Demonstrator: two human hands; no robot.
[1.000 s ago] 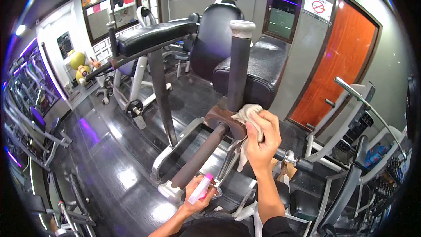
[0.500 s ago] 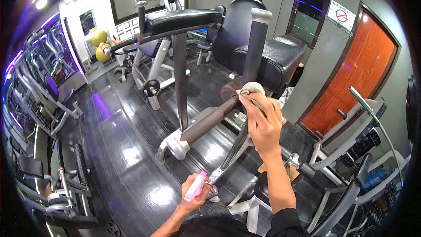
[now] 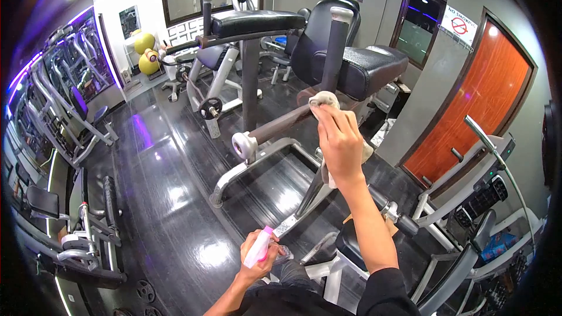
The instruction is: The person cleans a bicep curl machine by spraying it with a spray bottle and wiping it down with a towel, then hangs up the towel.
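Observation:
My right hand [image 3: 341, 137] is closed on a pale cloth [image 3: 324, 100], pressing it to the inner end of a dark padded bar [image 3: 285, 124] on a gym machine. Part of the cloth hangs below the hand. The bar has a white end cap [image 3: 243, 146], and a black upright handle [image 3: 335, 52] rises just above the cloth. Low in front of my body, my left hand [image 3: 257, 256] is wrapped round a spray bottle [image 3: 258, 247] with a pink and white head. Fingers cover much of the bottle.
A black padded seat [image 3: 366, 70] and an arm pad [image 3: 257, 23] belong to the machine. Its silver frame [image 3: 231, 177] stands on the dark floor. Another bench [image 3: 52, 202] is at left, a wooden door [image 3: 474, 99] at right, with more equipment near it.
My right hand and the cloth have shifted slightly left and up in view. The padded bar sits higher against its frame and its end cap now faces me. The left hand stays nearly still.

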